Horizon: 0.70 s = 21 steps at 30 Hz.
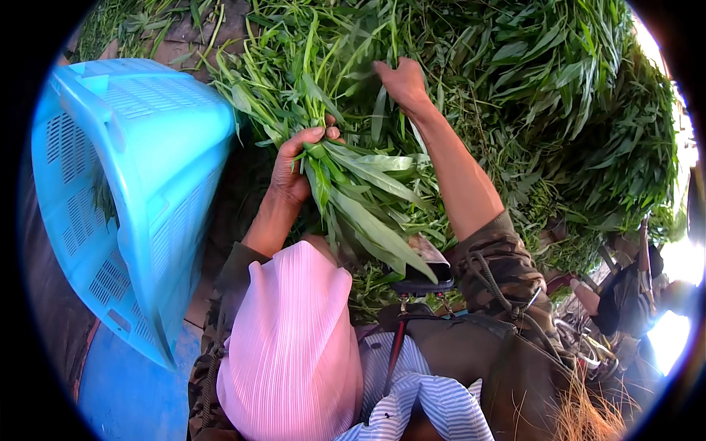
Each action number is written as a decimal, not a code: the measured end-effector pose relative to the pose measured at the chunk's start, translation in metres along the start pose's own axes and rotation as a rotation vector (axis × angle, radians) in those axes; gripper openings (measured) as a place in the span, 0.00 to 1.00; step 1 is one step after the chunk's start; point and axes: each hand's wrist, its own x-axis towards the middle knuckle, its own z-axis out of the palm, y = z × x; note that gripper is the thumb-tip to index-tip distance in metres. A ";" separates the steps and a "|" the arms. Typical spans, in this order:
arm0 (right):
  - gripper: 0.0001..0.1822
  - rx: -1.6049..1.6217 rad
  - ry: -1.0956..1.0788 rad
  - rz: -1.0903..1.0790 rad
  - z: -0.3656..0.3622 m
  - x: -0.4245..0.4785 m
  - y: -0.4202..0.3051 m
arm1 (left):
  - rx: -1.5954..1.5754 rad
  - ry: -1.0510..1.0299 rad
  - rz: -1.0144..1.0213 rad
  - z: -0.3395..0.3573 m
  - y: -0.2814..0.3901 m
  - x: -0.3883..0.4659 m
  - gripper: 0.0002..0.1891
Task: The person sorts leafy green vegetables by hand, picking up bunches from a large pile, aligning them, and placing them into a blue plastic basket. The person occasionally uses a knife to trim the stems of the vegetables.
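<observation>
My left hand (295, 165) is closed around a bunch of long-leaved greens that looks like water spinach (375, 182). Its stems rise above the fist, and its broad leaves hang down to the right over my lap. My right hand (404, 82) reaches into the heap of greens (529, 110) just beyond the bunch. The thumb points left and the fingers are partly hidden and blurred, so I cannot tell whether they grip a stem.
A light blue slatted plastic basket (171, 138) lies on its side at the left, some greens inside it. Below is a flat blue surface (132, 380). Pink ribbed cloth (298, 342) and a dark strapped pouch (424, 278) are close to my body. Another person (629, 292) is at the right edge.
</observation>
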 end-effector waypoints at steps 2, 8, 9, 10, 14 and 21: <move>0.26 -0.073 0.070 0.021 0.004 0.014 0.004 | -0.046 -0.017 -0.005 -0.001 0.000 0.002 0.18; 0.21 -0.126 0.052 -0.035 0.004 0.008 -0.025 | -0.087 -0.049 -0.003 -0.006 0.000 0.002 0.18; 0.20 -0.038 0.022 -0.059 -0.009 0.008 -0.022 | -0.085 -0.057 -0.006 -0.005 0.000 0.003 0.18; 0.18 0.054 -0.039 -0.055 -0.020 -0.004 -0.032 | -0.067 -0.022 0.014 -0.009 0.000 -0.003 0.18; 0.16 0.319 0.055 -0.023 -0.064 -0.018 -0.022 | -0.021 0.017 0.018 -0.007 0.000 -0.002 0.19; 0.13 0.341 0.107 -0.053 -0.085 -0.023 -0.042 | 0.080 0.051 -0.012 -0.006 0.002 -0.003 0.18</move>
